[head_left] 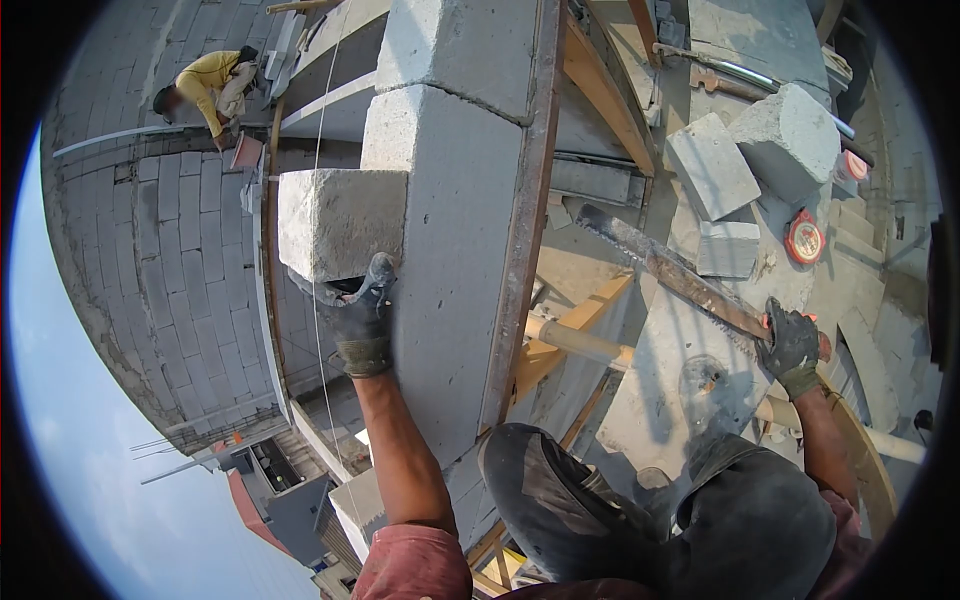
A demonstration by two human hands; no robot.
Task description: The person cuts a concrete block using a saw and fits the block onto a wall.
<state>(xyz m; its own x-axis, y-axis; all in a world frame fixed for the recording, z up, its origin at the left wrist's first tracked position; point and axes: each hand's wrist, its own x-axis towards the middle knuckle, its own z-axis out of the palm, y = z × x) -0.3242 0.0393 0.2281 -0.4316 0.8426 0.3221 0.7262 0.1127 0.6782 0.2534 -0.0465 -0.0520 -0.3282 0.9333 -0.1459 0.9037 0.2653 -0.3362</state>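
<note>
My left hand [352,318], in a dark glove, grips the near end of a pale lightweight concrete block [343,220], thumb on its right side and fingers at its lower left. The block sits at the left edge of a wall of larger grey blocks [450,230]; its underside is hidden. Over on the right, my right hand [790,345], also gloved, is closed around the handle of a handsaw [680,278]. The saw's rusty, toothed blade points up and left, above a dusty board [650,400].
Cut block pieces [713,165] and a red tape measure [804,238] lie at the right. Wooden braces [605,90] flank the wall. A taut string [317,130] runs along its left side. A person in yellow [210,78] bends over at upper left.
</note>
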